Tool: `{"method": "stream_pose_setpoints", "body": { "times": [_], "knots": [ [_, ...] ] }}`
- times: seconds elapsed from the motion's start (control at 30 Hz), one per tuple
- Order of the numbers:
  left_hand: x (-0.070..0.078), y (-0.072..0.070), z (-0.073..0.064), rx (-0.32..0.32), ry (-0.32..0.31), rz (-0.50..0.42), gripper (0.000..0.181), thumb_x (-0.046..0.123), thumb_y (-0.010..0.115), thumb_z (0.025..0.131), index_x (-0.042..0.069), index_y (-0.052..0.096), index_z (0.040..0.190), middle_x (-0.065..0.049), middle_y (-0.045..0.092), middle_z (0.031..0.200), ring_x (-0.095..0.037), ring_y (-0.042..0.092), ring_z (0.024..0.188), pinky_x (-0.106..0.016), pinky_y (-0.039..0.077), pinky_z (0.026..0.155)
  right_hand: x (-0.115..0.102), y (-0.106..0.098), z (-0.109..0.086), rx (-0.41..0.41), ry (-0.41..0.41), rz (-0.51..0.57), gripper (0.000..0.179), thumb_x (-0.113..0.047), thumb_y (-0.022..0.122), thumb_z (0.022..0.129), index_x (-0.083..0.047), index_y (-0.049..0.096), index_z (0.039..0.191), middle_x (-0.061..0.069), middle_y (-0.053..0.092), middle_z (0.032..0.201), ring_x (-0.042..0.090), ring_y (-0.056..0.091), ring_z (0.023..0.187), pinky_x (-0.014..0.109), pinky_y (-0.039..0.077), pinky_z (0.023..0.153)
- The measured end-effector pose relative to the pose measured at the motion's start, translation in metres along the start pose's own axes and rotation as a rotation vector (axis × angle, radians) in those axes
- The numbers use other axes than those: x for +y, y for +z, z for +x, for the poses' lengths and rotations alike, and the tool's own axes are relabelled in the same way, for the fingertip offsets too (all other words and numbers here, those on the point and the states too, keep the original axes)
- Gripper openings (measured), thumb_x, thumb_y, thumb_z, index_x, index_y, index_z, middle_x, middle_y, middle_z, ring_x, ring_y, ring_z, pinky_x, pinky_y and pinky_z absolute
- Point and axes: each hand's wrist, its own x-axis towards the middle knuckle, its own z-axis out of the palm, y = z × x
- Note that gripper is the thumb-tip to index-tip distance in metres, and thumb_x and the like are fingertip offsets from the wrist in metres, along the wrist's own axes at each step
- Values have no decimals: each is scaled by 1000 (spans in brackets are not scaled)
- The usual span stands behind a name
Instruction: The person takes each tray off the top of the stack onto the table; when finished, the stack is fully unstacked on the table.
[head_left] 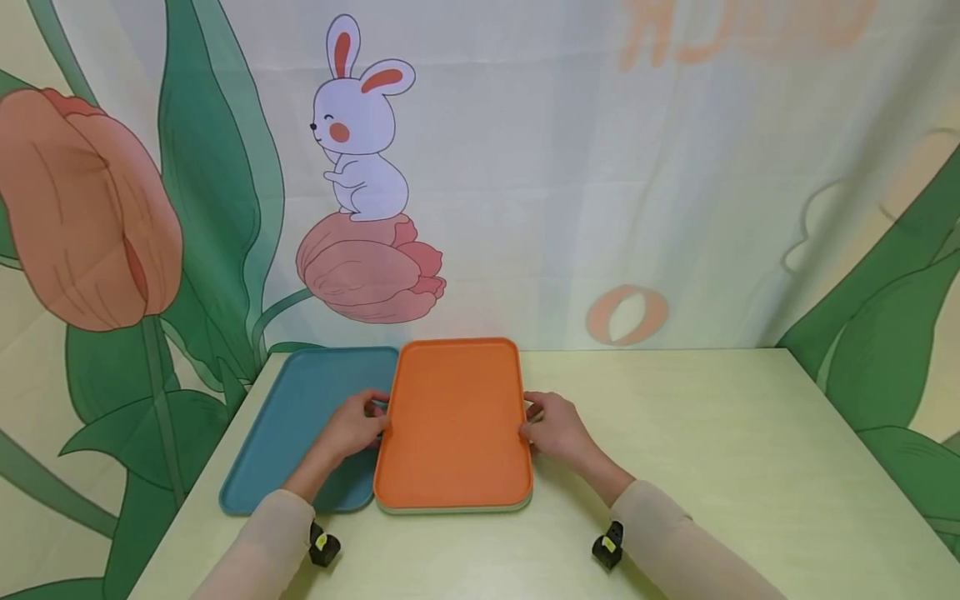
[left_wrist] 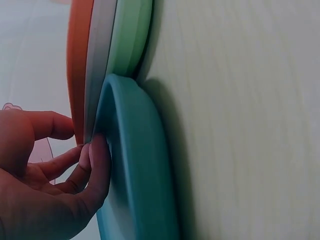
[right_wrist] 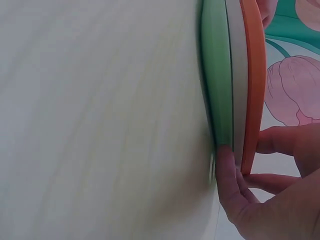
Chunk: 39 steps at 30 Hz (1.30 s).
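Observation:
An orange tray lies on top of a light grey tray and a green tray, stacked rim to rim. My left hand pinches the stack's left long edge, thumb at the orange rim and other fingers lower, by the blue tray. From the opposite side my right hand grips the right edge; its thumb touches the orange rim while a fingertip reaches the green tray's side. Left of the stack lies a blue tray, its right edge partly covered by the stack and my left hand.
The pale wood-grain table extends to the right of the trays. Behind its back edge hangs a curtain printed with a rabbit and tulips. A small black device sits at the left wrist, another black device at the right.

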Motion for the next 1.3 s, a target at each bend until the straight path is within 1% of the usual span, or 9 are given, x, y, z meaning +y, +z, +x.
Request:
{"method": "stream_pose_setpoints", "body": {
  "times": [0.07, 0.13, 0.27, 0.4, 0.53, 0.8, 1.0, 1.13, 1.3],
  "knots": [
    [-1, 0, 1, -2, 3, 1, 40, 7, 60, 104, -4, 56, 141, -15, 58, 99, -24, 61, 78, -39, 61, 70, -2, -3, -1, 6, 4, 4, 63, 7, 69, 88, 7, 54, 149, 14, 64, 102, 18, 64, 73, 36, 63, 62],
    [-1, 0, 1, -3, 8, 1, 40, 8, 60, 103, -4, 56, 142, -15, 59, 99, -24, 62, 78, -39, 61, 70, -5, -6, -2, -2, 13, 43, 63, 7, 68, 90, 6, 54, 150, 12, 63, 98, 18, 64, 71, 36, 63, 62],
    [1, 0, 1, -13, 10, -15, 40, 9, 59, 105, -5, 55, 142, -16, 60, 102, -25, 64, 80, -39, 62, 72, -10, -14, -3, -46, 78, 232, 60, 7, 67, 92, 5, 53, 150, 14, 64, 97, 20, 67, 71, 40, 65, 67],
    [2, -3, 1, -19, -5, -36, 37, 10, 55, 108, -6, 55, 141, -19, 61, 108, -27, 67, 87, -40, 63, 73, -11, -18, -3, -77, 157, 374, 47, 5, 69, 93, 7, 59, 139, 16, 68, 99, 22, 72, 77, 38, 65, 68],
    [1, -4, 1, -25, -11, -32, 37, 9, 54, 108, -6, 56, 141, -21, 62, 112, -28, 67, 93, -41, 64, 75, -8, -21, -2, -89, 193, 441, 38, 2, 71, 93, 8, 62, 130, 14, 74, 96, 22, 73, 81, 37, 64, 68],
    [-3, -3, 1, -20, 0, -12, 37, 11, 54, 109, -4, 57, 143, -19, 61, 112, -29, 67, 95, -39, 64, 75, -3, -23, -2, -119, 208, 553, 44, 1, 71, 94, 7, 60, 136, 10, 76, 91, 21, 74, 78, 36, 65, 68],
    [-7, -3, -1, -9, -6, -49, 37, 12, 55, 110, -1, 57, 144, -20, 61, 115, -30, 66, 99, -43, 64, 82, 1, -29, -4, -142, 201, 594, 46, 0, 70, 95, 8, 58, 139, 11, 76, 95, 22, 75, 83, 36, 65, 71],
    [-9, -1, 0, 14, 6, -47, 38, 12, 60, 107, -1, 59, 143, -18, 62, 112, -26, 67, 92, -41, 64, 77, 4, -38, -9, -144, 206, 604, 47, -2, 70, 97, 6, 57, 141, 11, 77, 99, 23, 75, 88, 37, 65, 76],
    [-12, 1, 1, 49, 25, -40, 43, 7, 70, 100, -3, 60, 140, -15, 62, 104, -21, 65, 79, -39, 64, 71, 12, -57, -16, -144, 181, 602, 51, -4, 69, 100, 7, 53, 147, 11, 76, 106, 23, 75, 93, 40, 65, 81]
  ]
}}
